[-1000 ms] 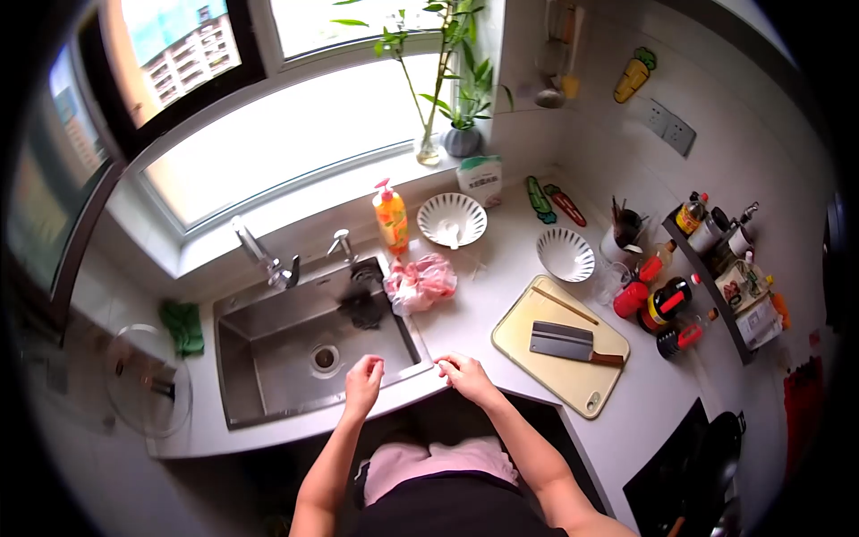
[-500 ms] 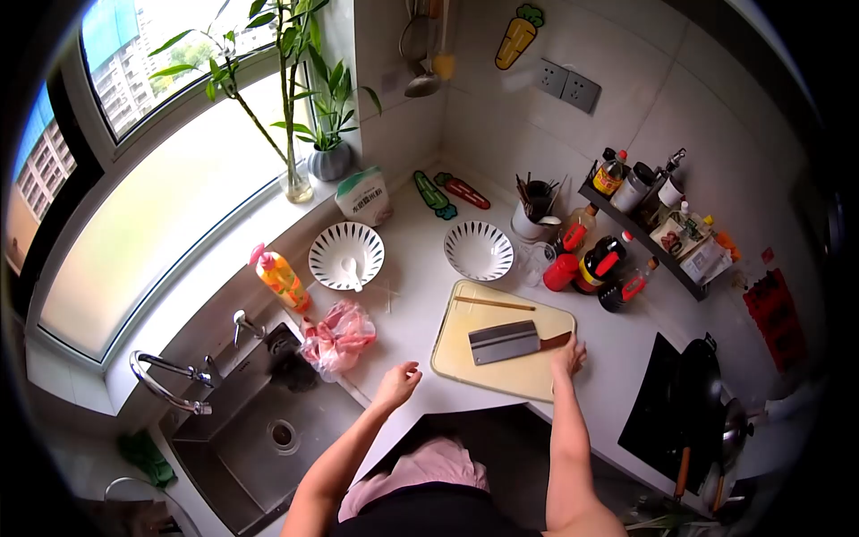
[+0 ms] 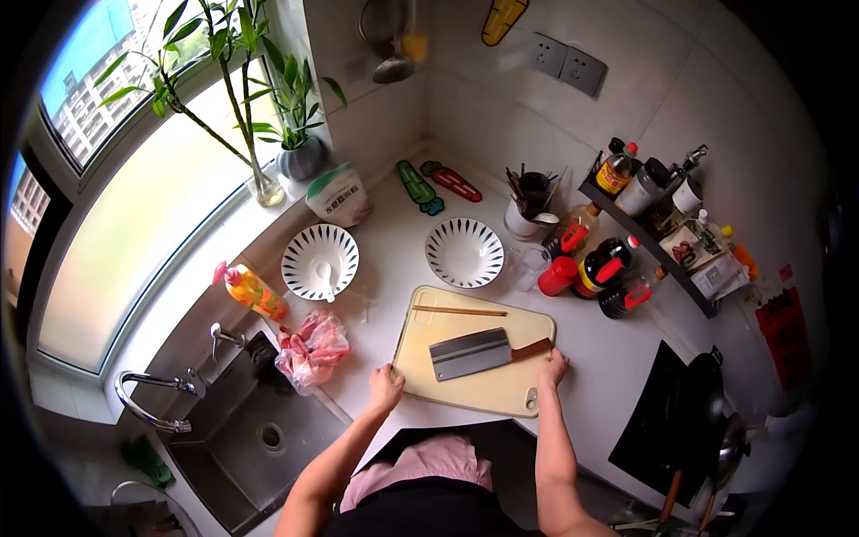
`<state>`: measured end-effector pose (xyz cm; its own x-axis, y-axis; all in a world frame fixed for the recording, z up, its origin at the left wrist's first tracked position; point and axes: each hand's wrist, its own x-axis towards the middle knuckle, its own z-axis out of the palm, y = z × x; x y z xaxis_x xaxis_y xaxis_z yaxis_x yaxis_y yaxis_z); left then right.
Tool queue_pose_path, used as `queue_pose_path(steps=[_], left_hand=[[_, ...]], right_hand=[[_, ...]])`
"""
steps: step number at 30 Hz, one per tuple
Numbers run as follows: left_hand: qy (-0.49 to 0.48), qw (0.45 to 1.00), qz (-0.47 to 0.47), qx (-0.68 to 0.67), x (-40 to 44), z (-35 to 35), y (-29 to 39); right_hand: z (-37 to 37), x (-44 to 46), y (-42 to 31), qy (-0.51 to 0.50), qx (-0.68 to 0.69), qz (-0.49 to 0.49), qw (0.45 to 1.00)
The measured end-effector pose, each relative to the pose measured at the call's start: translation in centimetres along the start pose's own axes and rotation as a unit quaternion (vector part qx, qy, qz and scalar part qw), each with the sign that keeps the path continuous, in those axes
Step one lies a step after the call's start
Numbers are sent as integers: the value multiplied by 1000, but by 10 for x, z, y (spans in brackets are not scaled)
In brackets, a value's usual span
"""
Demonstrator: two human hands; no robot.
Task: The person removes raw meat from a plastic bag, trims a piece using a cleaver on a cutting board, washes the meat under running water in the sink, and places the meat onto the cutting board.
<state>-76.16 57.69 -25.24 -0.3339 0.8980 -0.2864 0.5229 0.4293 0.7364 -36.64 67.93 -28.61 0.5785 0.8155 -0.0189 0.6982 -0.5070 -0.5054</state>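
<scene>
A pale yellow cutting board (image 3: 483, 389) lies on the counter in front of me. My left hand (image 3: 386, 387) has its fingers closed on the board's left edge. At the opposite edge, my right hand (image 3: 553, 367) grips the board close to the end of the cleaver's handle. The cleaver (image 3: 470, 353) rests flat on the board, its wide blade to the left and its wooden handle to the right. Above it on the board lies a pair of chopsticks (image 3: 461, 311).
Behind the board stand two patterned bowls, one bowl (image 3: 463, 253) bare and one bowl (image 3: 309, 259) holding a white spoon. A pink plastic bag (image 3: 313, 349) sits beside the sink (image 3: 277, 474). Sauce bottles (image 3: 595, 268) and a black stove (image 3: 658, 430) are at the right.
My left hand has moved from the air onto the board's left edge. The board has turned slightly, with the cleaver and chopsticks on it. The camera view has shifted too.
</scene>
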Motion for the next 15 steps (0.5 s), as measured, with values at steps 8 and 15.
queue_pose_path(steps=[8, 15], left_hand=[[50, 997, 11, 50, -30, -63, -17], [368, 910, 11, 191, -28, -151, -14]], right_hand=[[15, -12, -62, -53, 92, -58, 993], [22, -91, -216, -191, 239, -367, 878]])
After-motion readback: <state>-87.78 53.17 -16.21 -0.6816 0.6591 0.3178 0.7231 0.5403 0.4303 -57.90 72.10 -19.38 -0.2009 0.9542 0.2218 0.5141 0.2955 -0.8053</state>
